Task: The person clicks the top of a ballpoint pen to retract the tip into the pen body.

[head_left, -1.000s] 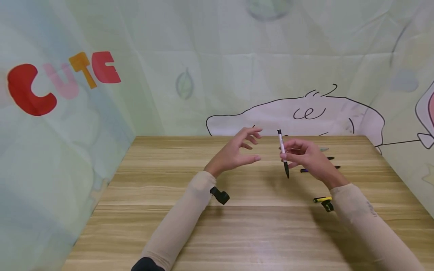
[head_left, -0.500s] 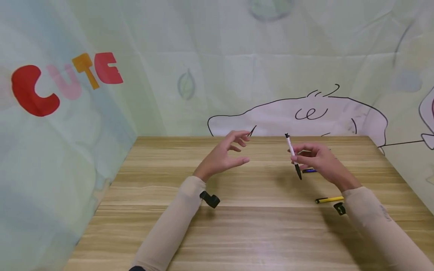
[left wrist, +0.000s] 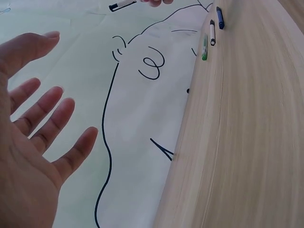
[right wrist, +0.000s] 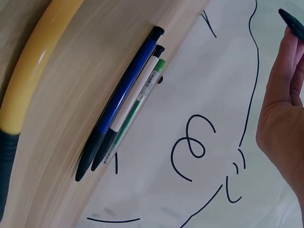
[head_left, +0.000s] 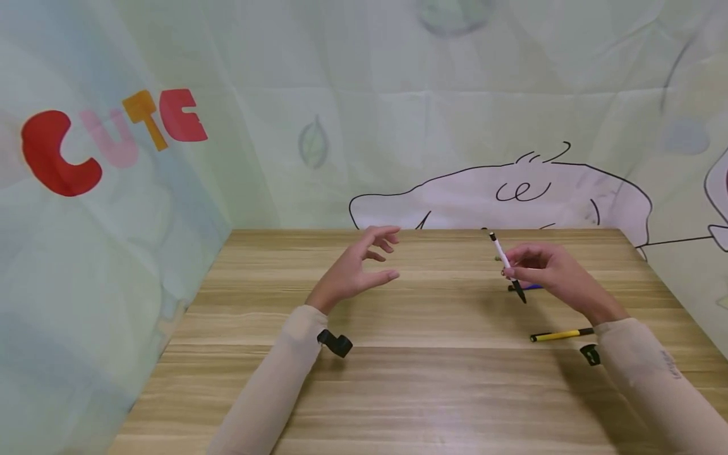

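Between thumb and fingers, my right hand point(head_left: 543, 272) pinches a white pen point(head_left: 503, 255) with a black tip and black end, held tilted above the table. In the right wrist view the dark tip of that pen point(right wrist: 290, 21) shows above the fingers. My left hand point(head_left: 355, 268) hovers over the table's left middle, its fingers spread and bent a little, with nothing in them. Under the right hand lies a blue pen point(right wrist: 116, 97), beside a second white pen point(right wrist: 135, 97) and a clear green pen point(right wrist: 135, 114). A yellow pen point(head_left: 560, 335) lies nearer, by the right sleeve.
The wood-grain table point(head_left: 398, 392) ends at a printed cloth backdrop point(head_left: 256, 126) behind and at both sides. The pens lie toward the table's right side, partly hidden by the right hand in the head view. Small black cameras point(head_left: 335, 343) sit on the wrists.
My left hand has drawn left and slightly down, still holding nothing. The right hand has shifted right and a little down with the white pen, which leans more. More of the yellow pen shows.
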### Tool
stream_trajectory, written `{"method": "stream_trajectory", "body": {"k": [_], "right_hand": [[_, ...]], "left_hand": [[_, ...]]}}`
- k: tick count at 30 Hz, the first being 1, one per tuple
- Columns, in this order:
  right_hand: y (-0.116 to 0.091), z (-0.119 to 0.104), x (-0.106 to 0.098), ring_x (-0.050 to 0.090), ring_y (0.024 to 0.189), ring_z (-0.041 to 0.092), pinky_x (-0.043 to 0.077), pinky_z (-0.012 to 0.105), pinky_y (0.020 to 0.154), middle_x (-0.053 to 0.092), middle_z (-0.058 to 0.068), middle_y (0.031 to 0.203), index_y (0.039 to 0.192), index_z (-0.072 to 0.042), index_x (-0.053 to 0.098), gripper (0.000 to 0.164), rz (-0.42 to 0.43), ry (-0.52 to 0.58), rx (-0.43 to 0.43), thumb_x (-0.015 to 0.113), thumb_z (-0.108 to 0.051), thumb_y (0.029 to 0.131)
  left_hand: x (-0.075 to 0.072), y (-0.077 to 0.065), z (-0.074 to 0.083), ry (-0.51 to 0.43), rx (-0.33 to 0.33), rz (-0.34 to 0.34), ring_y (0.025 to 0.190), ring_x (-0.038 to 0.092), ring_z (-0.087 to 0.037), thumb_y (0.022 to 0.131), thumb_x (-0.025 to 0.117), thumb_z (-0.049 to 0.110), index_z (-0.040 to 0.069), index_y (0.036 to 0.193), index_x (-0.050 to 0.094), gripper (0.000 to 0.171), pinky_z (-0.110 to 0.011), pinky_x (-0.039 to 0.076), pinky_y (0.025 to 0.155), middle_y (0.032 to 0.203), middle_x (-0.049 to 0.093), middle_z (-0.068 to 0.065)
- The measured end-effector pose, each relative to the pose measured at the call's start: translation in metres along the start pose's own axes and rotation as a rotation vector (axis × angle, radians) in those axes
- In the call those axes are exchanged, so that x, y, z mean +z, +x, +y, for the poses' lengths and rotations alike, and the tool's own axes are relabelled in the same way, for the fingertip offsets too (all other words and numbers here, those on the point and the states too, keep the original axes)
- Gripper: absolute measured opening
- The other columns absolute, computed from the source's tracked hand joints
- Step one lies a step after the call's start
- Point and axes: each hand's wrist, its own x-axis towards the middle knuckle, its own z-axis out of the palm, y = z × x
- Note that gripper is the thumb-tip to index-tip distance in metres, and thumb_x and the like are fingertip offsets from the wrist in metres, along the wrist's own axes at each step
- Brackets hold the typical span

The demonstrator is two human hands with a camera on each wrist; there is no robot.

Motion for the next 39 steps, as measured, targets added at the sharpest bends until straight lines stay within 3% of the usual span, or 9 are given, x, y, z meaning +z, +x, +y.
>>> {"method": "stream_trajectory", "body": {"k": [7,15,25,33,39], "right_hand": [[-0.002,0.005,-0.006,0.068,0.093,0.018,0.062,0.036,0.076,0.072,0.014,0.107,0.114,-0.006,0.069,0.024,-0.017,-0.06,-0.022,0.073,-0.021,0.095],[-0.005,0.013,-0.015,0.064,0.093,0.019,0.056,0.029,0.073,0.069,0.008,0.104,0.111,-0.009,0.071,0.018,-0.041,-0.18,-0.055,0.071,-0.02,0.097],[-0.009,0.021,-0.023,0.062,0.095,0.018,0.053,0.027,0.079,0.069,0.007,0.106,0.118,-0.006,0.07,0.027,-0.052,-0.232,-0.018,0.071,-0.024,0.097],[-0.014,0.029,-0.03,0.06,0.095,0.016,0.052,0.026,0.077,0.068,0.006,0.105,0.117,-0.007,0.071,0.027,-0.063,-0.266,0.005,0.072,-0.024,0.096],[-0.018,0.035,-0.035,0.061,0.091,0.013,0.053,0.025,0.075,0.069,0.005,0.102,0.112,-0.008,0.073,0.021,-0.069,-0.308,-0.001,0.074,-0.021,0.095]], "left_hand": [[-0.006,-0.012,0.0,-0.001,-0.021,0.018,0.117,0.055,-0.026,0.086,0.082,0.015,0.03,0.15,0.044,0.075,-0.043,0.054,0.097,0.132,0.055,0.004],[-0.013,-0.024,-0.004,0.014,-0.026,0.025,0.117,0.056,-0.029,0.085,0.082,0.01,0.028,0.15,0.044,0.077,-0.046,0.055,0.096,0.132,0.055,0.002],[-0.022,-0.038,-0.007,0.054,-0.051,0.034,0.115,0.057,-0.021,0.086,0.082,0.013,0.024,0.151,0.043,0.077,-0.043,0.054,0.095,0.132,0.056,0.001],[-0.029,-0.049,-0.008,0.049,-0.06,0.038,0.116,0.055,-0.029,0.087,0.082,0.015,0.022,0.15,0.044,0.074,-0.048,0.055,0.095,0.134,0.055,-0.011],[-0.032,-0.056,-0.008,0.049,-0.066,0.044,0.115,0.055,-0.026,0.087,0.081,0.011,0.02,0.149,0.044,0.073,-0.049,0.055,0.094,0.133,0.055,-0.006]]}}
